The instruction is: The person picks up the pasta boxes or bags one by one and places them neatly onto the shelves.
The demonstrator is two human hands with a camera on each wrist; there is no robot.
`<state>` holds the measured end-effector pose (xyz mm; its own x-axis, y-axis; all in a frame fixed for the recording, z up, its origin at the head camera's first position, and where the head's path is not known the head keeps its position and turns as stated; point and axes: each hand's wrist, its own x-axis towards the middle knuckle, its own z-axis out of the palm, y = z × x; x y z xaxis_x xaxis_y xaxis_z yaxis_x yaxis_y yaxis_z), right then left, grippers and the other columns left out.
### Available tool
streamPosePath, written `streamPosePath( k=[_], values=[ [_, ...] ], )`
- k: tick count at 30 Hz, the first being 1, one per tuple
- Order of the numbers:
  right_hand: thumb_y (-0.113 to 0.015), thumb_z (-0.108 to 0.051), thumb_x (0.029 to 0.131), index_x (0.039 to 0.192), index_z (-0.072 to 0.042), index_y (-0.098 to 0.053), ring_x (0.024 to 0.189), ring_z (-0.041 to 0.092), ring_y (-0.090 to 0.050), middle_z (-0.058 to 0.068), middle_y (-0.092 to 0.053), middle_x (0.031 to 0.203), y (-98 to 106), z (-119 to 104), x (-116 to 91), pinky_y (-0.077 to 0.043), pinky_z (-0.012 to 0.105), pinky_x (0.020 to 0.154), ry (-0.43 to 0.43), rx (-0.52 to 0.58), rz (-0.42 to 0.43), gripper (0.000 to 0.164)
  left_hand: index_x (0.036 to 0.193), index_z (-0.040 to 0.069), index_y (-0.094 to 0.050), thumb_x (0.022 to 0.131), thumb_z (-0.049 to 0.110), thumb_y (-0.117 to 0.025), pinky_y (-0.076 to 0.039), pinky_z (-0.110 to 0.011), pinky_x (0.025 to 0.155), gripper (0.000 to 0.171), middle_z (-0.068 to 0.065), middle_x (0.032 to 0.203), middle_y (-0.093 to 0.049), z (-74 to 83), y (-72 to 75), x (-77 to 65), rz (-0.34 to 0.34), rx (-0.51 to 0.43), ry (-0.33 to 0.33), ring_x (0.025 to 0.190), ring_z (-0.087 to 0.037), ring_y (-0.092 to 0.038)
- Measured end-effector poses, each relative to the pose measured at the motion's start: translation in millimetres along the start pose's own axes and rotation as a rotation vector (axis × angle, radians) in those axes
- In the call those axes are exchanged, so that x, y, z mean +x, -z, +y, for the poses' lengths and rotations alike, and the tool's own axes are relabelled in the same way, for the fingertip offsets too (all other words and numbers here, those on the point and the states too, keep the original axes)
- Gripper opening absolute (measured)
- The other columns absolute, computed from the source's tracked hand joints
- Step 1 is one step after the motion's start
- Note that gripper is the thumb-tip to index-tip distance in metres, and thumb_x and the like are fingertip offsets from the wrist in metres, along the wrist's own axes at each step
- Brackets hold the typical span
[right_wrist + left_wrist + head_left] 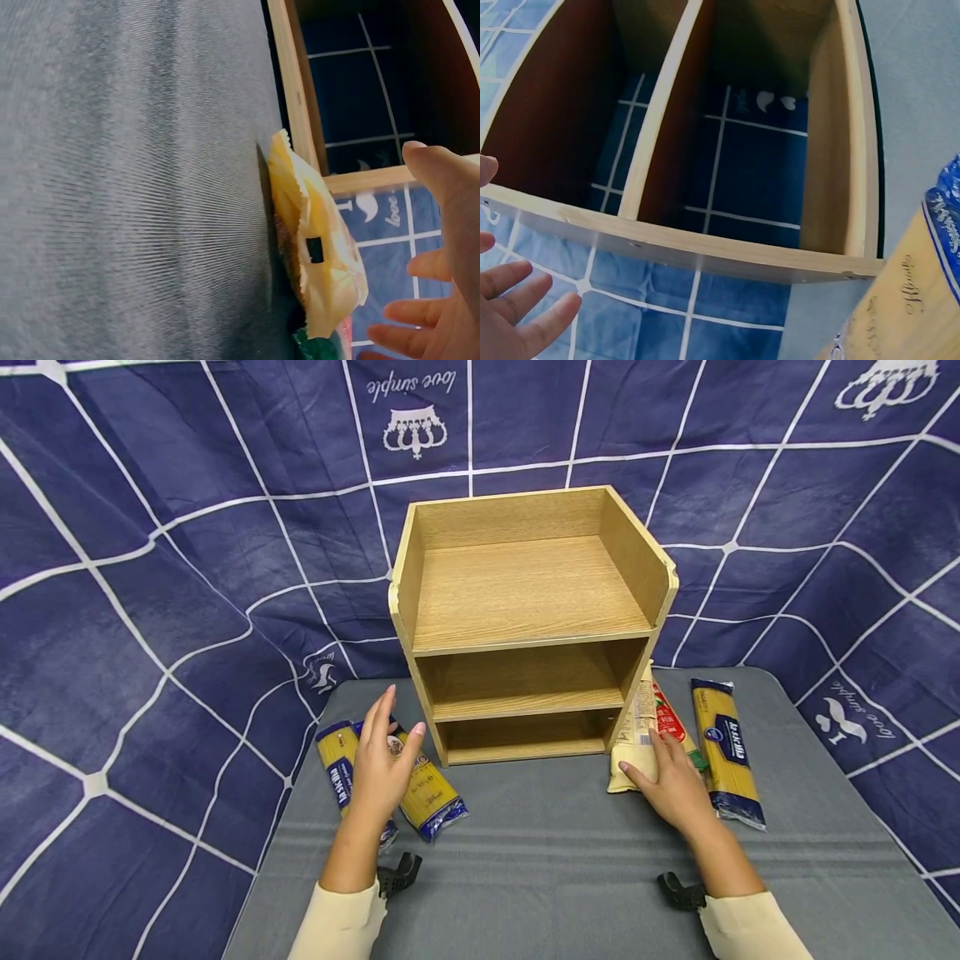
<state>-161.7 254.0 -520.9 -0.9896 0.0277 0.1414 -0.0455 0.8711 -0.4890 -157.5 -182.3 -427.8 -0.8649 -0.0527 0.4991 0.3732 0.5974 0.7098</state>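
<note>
The right hand (675,783), right of centre in the head view, is released, its fingers loosely extended over the cream bag (633,747); whether they touch it I cannot tell from above, though the right wrist view shows the thumb apart from it. The left hand (384,768), left of centre, is likewise released, raised with its fingers extended and holding nothing. Under the right hand, the cream bag lies just beside the right side of the shelf (528,589), and the red packet (667,710), with a green end, shows partly behind the bag and fingers. Farther right lies the long pasta pack (726,743), yellow with dark blue ends and label. Near the left hand, in the lower left of centre, are two more packs: the outer pack (339,756), partly hidden by hand and forearm, and the inner pack (435,793), slanting toward the shelf's foot. The shelf stands upright at the centre, with a walled top and two compartments below. Both wrists carry black mounts (400,874), above cream sleeves (337,922) at the bottom edge. The grey surface (540,843) spreads across the lower frame, and blue cloth (210,510) with white lines hangs behind and at both sides.
</note>
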Motion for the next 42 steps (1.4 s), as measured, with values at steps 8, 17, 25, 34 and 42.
streamPosePath(
  k=[8,17,25,34,42],
  values=[
    [-0.060,-0.052,0.098,0.153,0.006,-0.032,0.134,0.057,-0.038,0.035,-0.035,0.149,-4.7,4.8,-2.3,-0.032,0.071,0.107,-0.048,-0.001,-0.018,0.085,0.159,0.027,-0.031,0.100,0.024,-0.063,-0.047,-0.052,0.106,0.067,-0.009,0.158,-0.039,11.7,0.8,14.2,0.017,-0.025,-0.082,0.142,-0.027,-0.044],
    [-0.065,-0.041,0.096,0.152,0.006,-0.036,0.133,0.056,-0.040,0.035,-0.039,0.145,-8.0,7.1,-5.5,-0.033,0.069,0.108,-0.074,-0.005,-0.005,0.078,0.160,0.023,-0.031,0.100,0.020,-0.063,-0.049,-0.050,0.105,0.068,-0.011,0.158,-0.039,27.8,4.4,33.5,0.027,-0.015,-0.167,0.142,-0.027,-0.044],
    [-0.068,-0.040,0.094,0.149,0.008,-0.039,0.131,0.056,-0.040,0.037,-0.038,0.144,-16.4,4.8,-5.7,-0.033,0.069,0.105,-0.056,-0.041,0.000,0.079,0.160,0.017,-0.030,0.100,0.018,-0.063,-0.047,-0.048,0.106,0.068,-0.012,0.159,-0.038,39.7,9.3,50.9,0.052,-0.010,-0.224,0.141,-0.028,-0.045],
    [-0.071,-0.041,0.090,0.145,0.010,-0.042,0.130,0.058,-0.038,0.040,-0.038,0.143,-22.1,-1.0,-1.9,-0.035,0.069,0.103,-0.042,-0.108,0.004,0.080,0.161,0.015,-0.028,0.099,0.017,-0.063,-0.047,-0.049,0.106,0.071,-0.012,0.161,-0.034,50.4,16.2,68.1,0.073,-0.012,-0.255,0.144,-0.025,-0.041],
    [-0.072,-0.051,0.087,0.145,0.015,-0.037,0.126,0.059,-0.040,0.043,-0.036,0.140,-27.8,-12.9,1.4,-0.039,0.068,0.099,-0.068,-0.219,-0.015,0.094,0.162,0.019,-0.025,0.100,0.020,-0.062,-0.047,-0.054,0.104,0.072,-0.010,0.159,-0.037,57.1,17.1,80.2,0.086,-0.039,-0.253,0.141,-0.027,-0.044]
  ],
)
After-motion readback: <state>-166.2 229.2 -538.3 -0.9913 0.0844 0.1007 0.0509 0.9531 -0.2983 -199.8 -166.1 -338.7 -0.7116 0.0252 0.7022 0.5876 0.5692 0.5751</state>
